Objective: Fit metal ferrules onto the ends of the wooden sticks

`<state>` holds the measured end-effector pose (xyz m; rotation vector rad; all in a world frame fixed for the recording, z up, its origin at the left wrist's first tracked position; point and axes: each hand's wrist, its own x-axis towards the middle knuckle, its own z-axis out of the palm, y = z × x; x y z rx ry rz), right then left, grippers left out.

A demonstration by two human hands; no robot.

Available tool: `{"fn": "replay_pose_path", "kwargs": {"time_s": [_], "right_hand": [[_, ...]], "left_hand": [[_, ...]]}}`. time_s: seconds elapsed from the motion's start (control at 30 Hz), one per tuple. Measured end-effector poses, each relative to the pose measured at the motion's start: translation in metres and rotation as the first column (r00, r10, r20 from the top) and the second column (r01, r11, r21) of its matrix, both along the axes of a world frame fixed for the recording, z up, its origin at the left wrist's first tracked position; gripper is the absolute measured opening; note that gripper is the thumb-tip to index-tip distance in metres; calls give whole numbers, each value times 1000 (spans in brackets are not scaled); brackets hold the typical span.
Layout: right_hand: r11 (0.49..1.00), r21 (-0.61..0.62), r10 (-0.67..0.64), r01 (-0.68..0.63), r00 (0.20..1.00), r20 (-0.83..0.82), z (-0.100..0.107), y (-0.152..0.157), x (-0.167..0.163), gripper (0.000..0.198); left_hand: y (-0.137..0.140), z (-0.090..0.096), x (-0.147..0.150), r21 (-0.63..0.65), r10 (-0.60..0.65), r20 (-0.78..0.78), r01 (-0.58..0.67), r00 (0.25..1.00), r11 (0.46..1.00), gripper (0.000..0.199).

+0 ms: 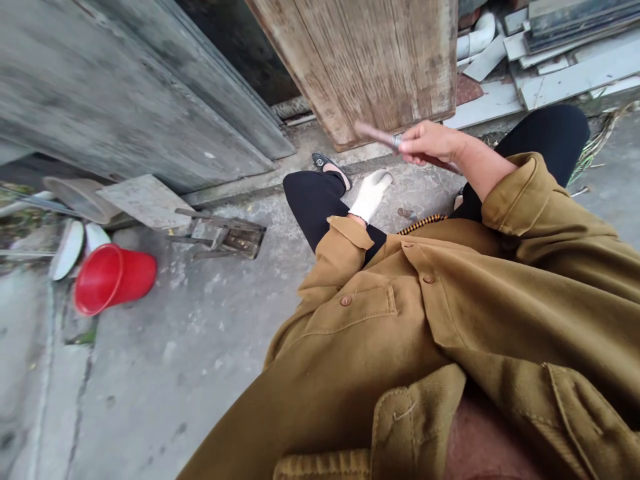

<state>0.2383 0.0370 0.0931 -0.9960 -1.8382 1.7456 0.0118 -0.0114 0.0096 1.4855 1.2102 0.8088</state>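
My right hand [425, 143] is bare and closed around a brown stick-like tool [377, 133] with a shiny band near my fingers. Motion blurs the tool's far end, and its kind is unclear. Lower down, my left hand [371, 195] wears a white glove with greyish fingertips. Its fingers are pressed together close to the concrete between my feet; whatever they may hold is hidden. A small brownish object [406, 213] lies on the ground beside it. Near my lap runs a black-and-yellow striped cord [423, 223].
A weathered wooden panel [380, 60] stands right in front of me. Grey boards [150, 93] lean to its left. At the left are a red bucket [137, 273] and a small wooden stool-like frame [240, 239]. Stacked tiles [570, 73] and a white pipe [475, 40] lie at the right.
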Motion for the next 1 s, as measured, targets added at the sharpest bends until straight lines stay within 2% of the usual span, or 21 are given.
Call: {"fn": "replay_pose_path", "kwargs": {"time_s": [0.07,0.13,0.23,0.3,0.33,0.37,0.4,0.43,0.47,0.5,0.53,0.57,0.6,0.67,0.7,0.73,0.8,0.87,0.93,1.0], "right_hand": [[974,25,-226,225,974,3,-5,3,-4,39],[955,61,-296,291,946,133,-14,7,-8,38],[943,265,-300,199,856,421,-25,11,-11,29],[899,429,-350,83,725,593,-28,11,-12,20],[882,471,-362,12,659,660,-28,10,-12,17],[890,449,-310,-81,615,725,-27,8,-12,14],[913,361,-186,-189,594,783,-26,5,-12,10],[925,224,-4,-307,581,814,-23,2,-11,8],[905,71,198,-420,564,802,-20,-1,-10,8],[855,-58,378,-515,543,750,-17,-4,-9,7],[809,-122,494,-575,552,671,-14,-6,-7,6],[800,-108,531,-591,612,586,-10,-7,-4,7],[834,-38,493,-551,713,499,-7,-7,-3,12],[937,132,281,-324,922,268,-1,-6,-1,26],[970,184,132,-159,979,152,2,-5,-1,31],[978,209,-13,-4,997,79,3,-3,-1,34],[946,256,-235,201,966,109,5,0,-4,35],[893,373,-374,253,877,301,5,2,-6,33],[860,490,-432,145,718,546,1,3,-8,32],[871,491,-403,-19,544,736,-5,3,-10,33]], "left_hand": [[-5,-6,2,-49,-72,25,73,997,996,36],[-9,-12,2,-86,-175,32,177,984,980,38],[-11,-16,0,-86,-261,25,262,965,961,38],[-9,-14,-3,-67,-231,-5,230,973,971,36],[-8,-12,-5,-55,-204,-23,203,979,978,35],[-7,-10,-7,-46,-189,-38,187,981,981,34],[-5,-8,-10,-43,-187,-47,185,981,982,34],[-4,-7,-12,-42,-186,-50,184,981,982,34],[-3,-7,-14,-42,-183,-50,181,982,983,35],[-2,-8,-16,-48,-178,-47,176,983,983,37],[-1,-10,-18,-48,-161,-31,159,987,986,39],[-1,-13,-18,-43,-141,3,141,990,989,41],[-1,-16,-19,-35,-119,53,121,992,992,43],[-2,-22,-17,-14,-108,161,111,981,994,44],[-3,-24,-16,-5,-119,197,122,973,992,43],[-4,-26,-14,-2,-140,205,143,969,990,42],[-6,-26,-11,-32,-179,138,185,974,982,37],[-8,-25,-8,-82,-197,28,199,980,977,32],[-9,-23,-6,-115,-237,-36,232,971,966,28],[-9,-21,-6,-116,-286,-37,280,958,953,25]]}}
